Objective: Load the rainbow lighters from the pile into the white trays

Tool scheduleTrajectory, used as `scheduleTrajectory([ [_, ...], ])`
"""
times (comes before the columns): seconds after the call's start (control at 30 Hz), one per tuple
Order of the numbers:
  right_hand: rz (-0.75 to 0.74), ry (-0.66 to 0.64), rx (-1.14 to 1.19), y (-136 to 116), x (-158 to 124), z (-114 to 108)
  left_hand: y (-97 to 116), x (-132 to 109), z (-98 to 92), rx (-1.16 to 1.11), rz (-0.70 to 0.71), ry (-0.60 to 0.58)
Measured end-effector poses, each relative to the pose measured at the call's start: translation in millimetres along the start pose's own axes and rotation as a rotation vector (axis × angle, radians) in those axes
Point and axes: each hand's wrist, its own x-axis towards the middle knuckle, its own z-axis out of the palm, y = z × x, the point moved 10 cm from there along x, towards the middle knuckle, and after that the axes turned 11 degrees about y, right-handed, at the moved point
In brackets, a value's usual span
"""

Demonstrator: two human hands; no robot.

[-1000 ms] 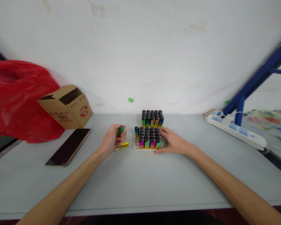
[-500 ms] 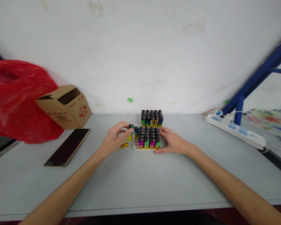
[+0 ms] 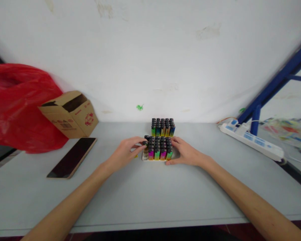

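At left column of near white tray, left hand pinching lighter by top; right hand apart, spread along tray's right side; risk: tilted insertion snags neighbouring lighter, weak bracing lets tray skid

Left grip narrow, right grip wide

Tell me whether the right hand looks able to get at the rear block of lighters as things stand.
Likely yes: the right hand would have to leave the front block, but the rear block stands just beyond, and nothing visible blocks its right side.
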Motion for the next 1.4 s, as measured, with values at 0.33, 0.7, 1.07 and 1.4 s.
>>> scheduleTrajectory([
  [0.33,-0.017,0.01,0.019,-3,1,-2,-12,3,-17.6,0.169,0.016,0.084],
  [0.7,0.005,-0.006,0.005,-2,0,-1,-45,-13,-54.3,0.399,-0.147,-0.244],
  [1.07,0.006,0.0,0.006,0,0,-1,-30,6,-63.1,-0.003,-0.188,0.023],
  [1.4,0.0,-0.005,0.0,-1,0,-1,-6,-4,-16.2,-0.608,-0.357,0.01],
])
